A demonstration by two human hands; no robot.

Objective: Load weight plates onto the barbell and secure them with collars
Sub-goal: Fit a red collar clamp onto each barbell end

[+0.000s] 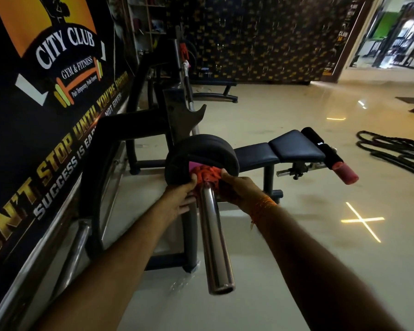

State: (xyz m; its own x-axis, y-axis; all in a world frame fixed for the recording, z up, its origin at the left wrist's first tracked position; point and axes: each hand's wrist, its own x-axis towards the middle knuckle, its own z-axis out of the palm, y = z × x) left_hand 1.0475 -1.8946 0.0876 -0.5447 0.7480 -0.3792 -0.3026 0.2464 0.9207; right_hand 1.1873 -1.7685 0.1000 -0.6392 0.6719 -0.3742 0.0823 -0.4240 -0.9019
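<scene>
A chrome barbell sleeve (214, 240) points toward me from the bench rack. A black weight plate (201, 149) sits on the sleeve, its lower half hidden behind my hands. An orange-red collar (207, 175) is on the sleeve right against the plate. My left hand (181, 199) grips the collar's left side, thumb against the plate. My right hand (239, 189) grips the collar's right side, with an orange thread around the wrist.
A black decline bench (280, 149) with a red-tipped foot roller (344, 175) stands behind the plate. A printed gym banner wall (46, 115) runs along the left. Battle ropes (392, 149) lie on the glossy floor at the right.
</scene>
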